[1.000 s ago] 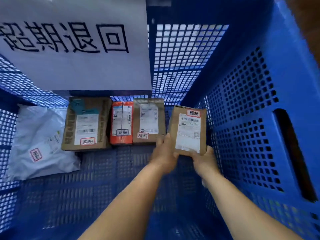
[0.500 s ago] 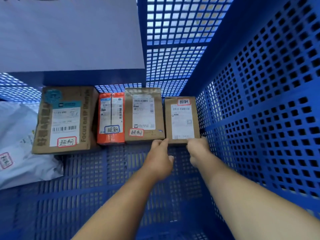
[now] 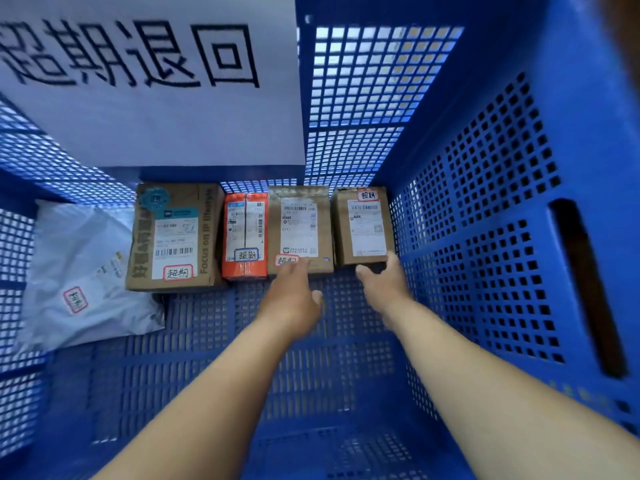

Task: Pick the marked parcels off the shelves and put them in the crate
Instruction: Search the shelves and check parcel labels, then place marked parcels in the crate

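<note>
Five marked parcels [image 3: 300, 230] line the blue crate [image 3: 502, 209] floor beneath a paper sign [image 3: 149, 81]; both hands [image 3: 292, 299] released.

Perforated blue crate [image 3: 502, 202], brown boxes [image 3: 363, 230], one orange parcel [image 3: 245, 268], grey bag [image 3: 83, 265].

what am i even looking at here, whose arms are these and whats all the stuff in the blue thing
This is one picture from a camera worn on a person's head, looking down into a blue plastic crate. The arms are that person's own. On the crate floor lie a grey mailer bag, a large cardboard box, an orange parcel and two smaller brown boxes. The left hand touches one brown box; the right hand touches the rightmost one. Neither grips anything. A white paper sign hangs on the far wall.
</note>
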Demonstrator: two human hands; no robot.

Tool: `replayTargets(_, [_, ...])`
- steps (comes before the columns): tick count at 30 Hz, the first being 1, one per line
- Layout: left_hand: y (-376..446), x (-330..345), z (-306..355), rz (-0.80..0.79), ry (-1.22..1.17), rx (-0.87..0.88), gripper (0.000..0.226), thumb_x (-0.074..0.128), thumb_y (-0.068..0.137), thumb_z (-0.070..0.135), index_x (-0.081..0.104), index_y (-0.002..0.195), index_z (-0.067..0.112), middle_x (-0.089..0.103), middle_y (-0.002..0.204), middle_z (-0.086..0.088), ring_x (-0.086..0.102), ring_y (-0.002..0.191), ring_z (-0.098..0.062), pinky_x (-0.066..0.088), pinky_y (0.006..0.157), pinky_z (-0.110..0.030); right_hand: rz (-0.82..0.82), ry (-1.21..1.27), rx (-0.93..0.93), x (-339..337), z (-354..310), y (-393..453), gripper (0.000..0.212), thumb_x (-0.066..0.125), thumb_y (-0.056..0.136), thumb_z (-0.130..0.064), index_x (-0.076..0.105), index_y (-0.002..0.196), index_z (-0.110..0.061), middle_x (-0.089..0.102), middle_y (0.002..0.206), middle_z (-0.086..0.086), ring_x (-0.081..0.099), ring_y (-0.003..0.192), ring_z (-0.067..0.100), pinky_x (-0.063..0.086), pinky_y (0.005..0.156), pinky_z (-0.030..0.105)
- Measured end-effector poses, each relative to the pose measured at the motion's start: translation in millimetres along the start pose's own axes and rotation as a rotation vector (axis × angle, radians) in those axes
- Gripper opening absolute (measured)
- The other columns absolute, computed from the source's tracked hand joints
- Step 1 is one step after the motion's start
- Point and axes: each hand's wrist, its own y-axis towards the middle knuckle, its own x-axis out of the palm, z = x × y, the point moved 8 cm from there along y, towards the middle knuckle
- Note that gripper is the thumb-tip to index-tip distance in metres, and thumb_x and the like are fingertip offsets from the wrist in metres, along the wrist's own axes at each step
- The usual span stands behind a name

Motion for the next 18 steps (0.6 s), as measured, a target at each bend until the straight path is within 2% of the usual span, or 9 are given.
replayTargets(1, [-11,-10,3,0.006,0.018,-0.019,0.062,0.048,0.097,0.024,0.018,0.15,0.019,0.015,0.158,-0.002,0.025,0.142,-0.023,0.033,0.11,-0.037,-0.009,-0.135,-0.034,-7,-9,-18,0.066,0.055,0.094,-0.026,0.02,0.15,-0.018,0.028,0.155,0.003,0.035,0.137,0.024,0.032,0.111,0.039])
replayTargets(3, [-37,-34,12,0.035,0.062,-0.034,0.062,0.048,0.097,0.024,0.017,0.151,0.02,0.019,0.157,-0.003,0.03,0.139,-0.024,0.038,0.106,-0.04,-0.022,-0.361,-0.117,-23,-28,-55,0.07,0.052,0.097,-0.026,0.011,0.153,-0.019,0.009,0.16,-0.003,0.019,0.145,0.021,0.022,0.115,0.037])
replayTargets(7, [-100,-81,39,0.085,0.148,-0.034,0.063,0.049,0.095,0.025,0.017,0.15,0.021,0.026,0.152,-0.001,0.035,0.135,-0.023,0.038,0.101,-0.04,-0.008,-0.667,-0.345,-53,-74,-134,0.067,0.051,0.097,-0.024,0.012,0.152,-0.02,0.003,0.161,-0.005,0.01,0.147,0.018,0.016,0.119,0.037])
replayTargets(14, [-202,-151,115,0.171,0.1,0.05,0.063,0.051,0.096,0.025,0.019,0.15,0.021,0.027,0.152,0.003,0.037,0.134,-0.019,0.039,0.102,-0.037,0.106,-0.726,-0.423,-122,-140,-258,0.065,0.046,0.099,-0.025,0.009,0.152,-0.021,0.001,0.161,-0.005,0.002,0.148,0.016,0.009,0.118,0.033])
replayTargets(18, [-261,-174,165,0.186,0.072,0.174,0.065,0.05,0.096,0.027,0.016,0.151,0.024,0.025,0.153,0.006,0.036,0.135,-0.016,0.039,0.101,-0.033,0.186,-0.668,-0.467,-161,-163,-323,0.066,0.048,0.097,-0.028,0.014,0.152,-0.017,0.01,0.16,-0.001,0.007,0.148,0.017,0.01,0.12,0.033])
